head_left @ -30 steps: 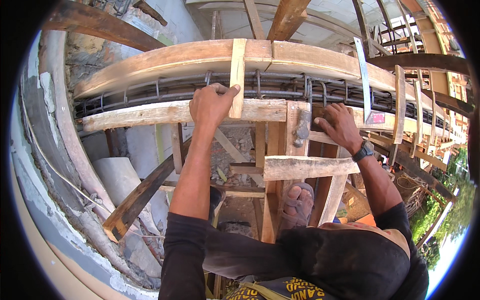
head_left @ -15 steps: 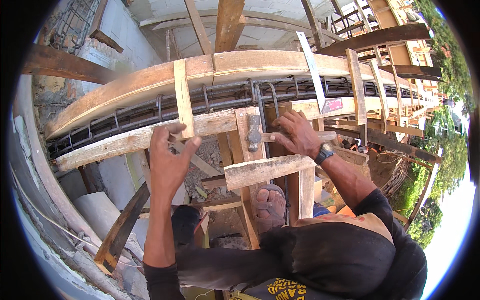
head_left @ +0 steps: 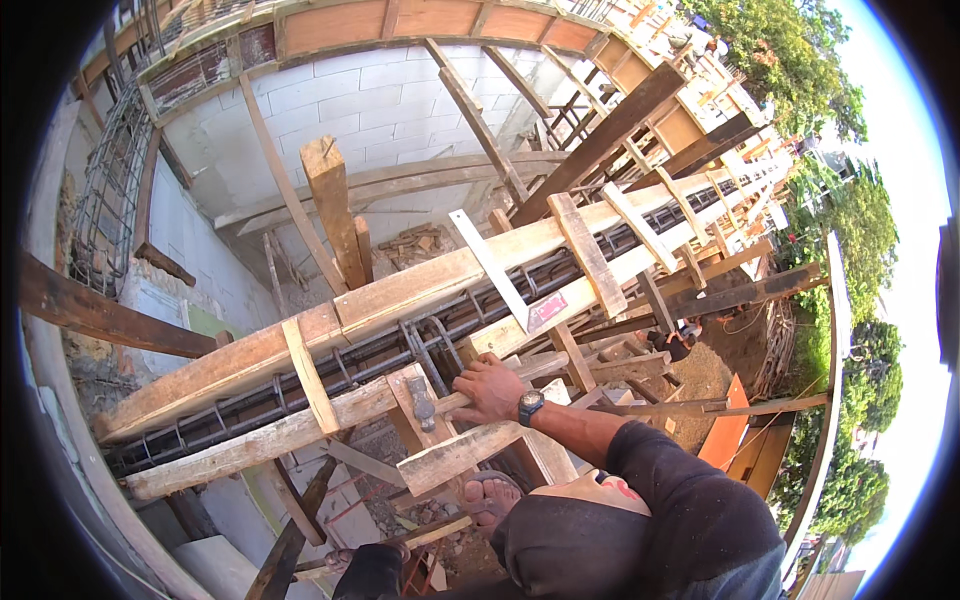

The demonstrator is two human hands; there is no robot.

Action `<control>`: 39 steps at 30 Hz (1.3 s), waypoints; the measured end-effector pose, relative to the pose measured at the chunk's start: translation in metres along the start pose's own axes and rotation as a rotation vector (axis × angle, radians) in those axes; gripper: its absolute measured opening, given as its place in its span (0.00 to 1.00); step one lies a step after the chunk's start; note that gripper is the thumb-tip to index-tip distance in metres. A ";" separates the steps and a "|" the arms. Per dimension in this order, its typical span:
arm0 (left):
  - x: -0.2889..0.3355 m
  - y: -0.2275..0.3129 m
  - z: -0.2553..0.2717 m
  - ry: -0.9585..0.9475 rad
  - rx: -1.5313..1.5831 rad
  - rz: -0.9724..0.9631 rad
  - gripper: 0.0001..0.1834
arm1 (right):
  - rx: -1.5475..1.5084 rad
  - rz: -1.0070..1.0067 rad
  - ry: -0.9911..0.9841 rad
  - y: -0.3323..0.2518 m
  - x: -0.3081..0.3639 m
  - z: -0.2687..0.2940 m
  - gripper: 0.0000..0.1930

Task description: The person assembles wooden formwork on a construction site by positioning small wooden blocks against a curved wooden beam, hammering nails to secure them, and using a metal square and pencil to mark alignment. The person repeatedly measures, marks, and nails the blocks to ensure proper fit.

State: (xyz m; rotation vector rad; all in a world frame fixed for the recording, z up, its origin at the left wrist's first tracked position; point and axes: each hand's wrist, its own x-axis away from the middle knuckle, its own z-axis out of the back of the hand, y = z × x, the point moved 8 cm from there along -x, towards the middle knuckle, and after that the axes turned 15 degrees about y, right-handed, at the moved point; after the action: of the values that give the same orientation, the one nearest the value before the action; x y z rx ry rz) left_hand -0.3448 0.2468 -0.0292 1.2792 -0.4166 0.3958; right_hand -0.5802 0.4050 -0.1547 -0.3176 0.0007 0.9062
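My right hand [head_left: 488, 391], with a watch [head_left: 530, 406] on its wrist, is closed over the handle of a hammer [head_left: 424, 408]. The steel hammer head lies on a short upright board beside the timber formwork [head_left: 270, 440]. My curled fingers rest near the bent steel bars [head_left: 432, 345], and the hand covers much of the handle. My left hand is out of view. A thin light cleat [head_left: 309, 375] spans the formwork's two sides, left of the hammer. Farther right, a metal framing square [head_left: 490, 270] leans across it.
A short plank [head_left: 455, 458] lies just before my right hand, near my sandaled foot [head_left: 492, 497]. Reinforcing bars run inside the long formwork. A thick post [head_left: 335, 210] rises behind it; several props and a block wall [head_left: 340, 105] stand beyond. A person [head_left: 683, 340] is lower down at right.
My left hand, near the light cleat before, has left the view. The view has swung, so the formwork slants up to the right. My right hand stays by the hammer.
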 end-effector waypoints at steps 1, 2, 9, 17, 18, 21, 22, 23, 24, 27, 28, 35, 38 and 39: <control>0.001 0.000 -0.002 0.008 -0.026 0.007 0.13 | -0.016 -0.013 -0.030 -0.003 0.002 0.002 0.30; -0.002 0.002 -0.004 0.018 -0.046 0.005 0.13 | -0.001 -0.007 -0.028 -0.004 -0.001 0.005 0.30; -0.009 0.016 -0.015 0.049 -0.159 -0.017 0.14 | 0.022 -0.028 -0.017 0.001 0.002 0.002 0.28; -0.009 0.017 -0.029 0.074 -0.234 -0.030 0.15 | 0.005 -0.068 0.048 0.003 0.005 0.003 0.27; -0.009 0.015 -0.031 0.074 -0.238 -0.030 0.15 | 0.003 -0.074 0.050 0.003 0.006 0.003 0.27; -0.006 0.012 -0.033 0.080 -0.255 -0.028 0.15 | -0.008 -0.070 0.084 0.002 0.004 0.004 0.27; -0.006 0.012 -0.034 0.080 -0.261 -0.030 0.16 | -0.005 -0.073 0.078 0.002 0.005 0.003 0.27; -0.007 0.012 -0.035 0.078 -0.263 -0.034 0.16 | -0.001 -0.077 0.072 0.003 0.006 0.002 0.27; -0.006 0.011 -0.037 0.080 -0.266 -0.038 0.16 | 0.003 -0.080 0.064 0.002 0.006 0.003 0.28; -0.006 0.009 -0.039 0.078 -0.275 -0.051 0.16 | 0.014 -0.069 0.076 0.002 0.006 0.007 0.28; -0.006 0.009 -0.040 0.078 -0.282 -0.057 0.17 | 0.011 -0.067 0.080 0.002 0.007 0.006 0.28; -0.004 0.006 -0.045 0.069 -0.321 -0.072 0.18 | -0.003 -0.068 0.103 0.000 0.004 0.004 0.29; -0.001 0.002 -0.051 0.059 -0.349 -0.089 0.19 | -0.008 -0.086 0.111 0.006 0.004 0.002 0.29; -0.003 0.001 -0.055 0.051 -0.356 -0.099 0.19 | -0.008 -0.112 0.093 0.008 0.011 -0.003 0.29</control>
State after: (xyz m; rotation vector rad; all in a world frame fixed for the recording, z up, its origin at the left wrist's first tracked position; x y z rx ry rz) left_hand -0.3433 0.2998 -0.0423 0.9371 -0.3599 0.2562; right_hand -0.5796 0.4173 -0.1610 -0.3639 0.0644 0.7805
